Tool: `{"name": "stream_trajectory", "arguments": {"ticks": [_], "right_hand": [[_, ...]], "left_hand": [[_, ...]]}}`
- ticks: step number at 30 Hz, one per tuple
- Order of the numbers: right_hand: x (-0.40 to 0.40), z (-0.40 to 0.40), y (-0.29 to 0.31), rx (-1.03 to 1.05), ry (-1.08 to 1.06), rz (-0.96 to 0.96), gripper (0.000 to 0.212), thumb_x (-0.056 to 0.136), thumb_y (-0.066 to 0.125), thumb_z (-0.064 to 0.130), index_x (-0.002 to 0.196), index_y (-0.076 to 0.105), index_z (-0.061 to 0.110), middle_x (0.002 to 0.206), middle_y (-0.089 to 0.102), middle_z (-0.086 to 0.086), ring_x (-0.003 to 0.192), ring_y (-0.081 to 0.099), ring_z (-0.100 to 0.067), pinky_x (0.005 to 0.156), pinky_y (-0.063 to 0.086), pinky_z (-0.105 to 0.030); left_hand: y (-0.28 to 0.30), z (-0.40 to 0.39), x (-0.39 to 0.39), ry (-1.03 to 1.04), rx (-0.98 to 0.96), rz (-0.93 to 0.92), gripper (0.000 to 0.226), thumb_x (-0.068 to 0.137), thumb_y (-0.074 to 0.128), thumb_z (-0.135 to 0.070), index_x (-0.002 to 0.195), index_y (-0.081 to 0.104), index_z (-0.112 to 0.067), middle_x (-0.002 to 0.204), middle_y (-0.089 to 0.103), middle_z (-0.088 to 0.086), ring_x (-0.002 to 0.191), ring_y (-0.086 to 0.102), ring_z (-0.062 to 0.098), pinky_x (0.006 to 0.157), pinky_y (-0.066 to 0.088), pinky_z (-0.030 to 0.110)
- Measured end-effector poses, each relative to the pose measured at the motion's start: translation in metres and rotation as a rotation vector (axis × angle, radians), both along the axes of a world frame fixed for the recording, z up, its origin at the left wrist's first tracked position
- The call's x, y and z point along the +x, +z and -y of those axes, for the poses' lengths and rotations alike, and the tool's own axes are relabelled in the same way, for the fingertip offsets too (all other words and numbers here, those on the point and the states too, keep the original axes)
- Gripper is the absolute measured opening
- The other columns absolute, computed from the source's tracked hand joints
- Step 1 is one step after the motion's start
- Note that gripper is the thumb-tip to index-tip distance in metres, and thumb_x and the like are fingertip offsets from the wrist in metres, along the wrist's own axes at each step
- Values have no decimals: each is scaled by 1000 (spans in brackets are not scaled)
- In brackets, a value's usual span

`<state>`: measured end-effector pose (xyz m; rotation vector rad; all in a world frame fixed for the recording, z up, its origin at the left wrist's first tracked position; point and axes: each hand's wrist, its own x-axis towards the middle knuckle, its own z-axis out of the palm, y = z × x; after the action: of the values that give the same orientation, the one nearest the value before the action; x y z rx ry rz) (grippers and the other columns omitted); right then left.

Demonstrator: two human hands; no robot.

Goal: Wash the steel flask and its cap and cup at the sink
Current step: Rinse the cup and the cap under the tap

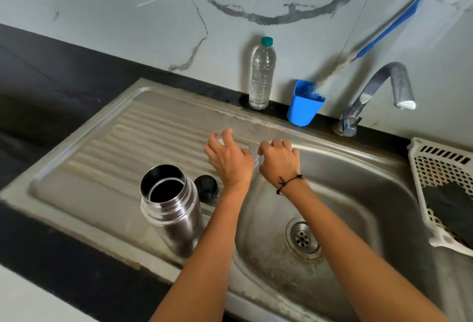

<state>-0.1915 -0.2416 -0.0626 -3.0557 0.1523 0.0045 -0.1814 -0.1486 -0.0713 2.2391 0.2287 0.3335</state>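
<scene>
— While both hands hover over the ridge between drainboard and basin, where's the steel flask (171, 206)?

— Standing upright on the drainboard of the sink (84, 168), mouth open, well short of the fingers. It sits just beside the left forearm, nearer the person than either hand.

— And the cap?

— The black cap (206, 188) lies flat on the drainboard just behind the flask, close under the left wrist but apart from it. No finger touches it.

— Talk me through the left hand (227, 157).

— Fingers curled downward, loosely spread. Something pale shows at the fingertips, too blurred to name, so I cannot tell whether it grips anything.

— Right hand (279, 159)?

— Knuckles up, fingers bent over the basin's edge, a dark cord round the wrist. Something small and pale peeks above the knuckles; whether it is held, I cannot tell.

— The cup?

— I can't make it out.

— Round the back?

— A clear water bottle (261, 75), a blue holder (303, 105) with a blue-handled brush (389, 27), the tap (376, 91), and a white basket (440, 175) at right.
</scene>
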Motion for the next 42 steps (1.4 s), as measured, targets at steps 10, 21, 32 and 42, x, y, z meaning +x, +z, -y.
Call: {"name": "stream_trajectory", "arguments": {"ticks": [10, 21, 32, 42], "right_hand": [[-30, 28, -13, 104, -96, -7, 36, 84, 47, 6, 117, 57, 19, 116, 52, -7, 112, 42, -28, 90, 36, -36], [-20, 99, 7, 330, -290, 221, 33, 84, 55, 7, 116, 60, 2, 115, 57, -19, 107, 52, -35, 92, 41, -36], [13, 187, 22, 422, -491, 408, 31, 95, 46, 9, 122, 56, -4, 118, 58, -26, 110, 53, -38, 89, 37, -34], [33, 212, 20, 440, -280, 412, 23, 92, 48, 2, 85, 70, -1, 86, 70, -19, 84, 63, -33, 73, 38, -23]], "left_hand": [[5, -2, 24, -18, 219, -372, 58, 87, 62, -19, 138, 34, -14, 138, 35, 21, 123, 33, 36, 100, 33, 38], [26, 38, -9, -274, -638, -290, 38, 91, 60, -27, 124, 50, -13, 114, 57, 6, 101, 55, 19, 83, 44, 30], [29, 113, -40, -347, -1243, -774, 9, 95, 55, -19, 89, 51, -15, 90, 61, 5, 93, 59, 19, 92, 46, 39], [15, 133, -22, -339, -1248, -774, 6, 95, 55, -19, 92, 53, -15, 87, 63, 3, 82, 61, 12, 96, 46, 40]]}}
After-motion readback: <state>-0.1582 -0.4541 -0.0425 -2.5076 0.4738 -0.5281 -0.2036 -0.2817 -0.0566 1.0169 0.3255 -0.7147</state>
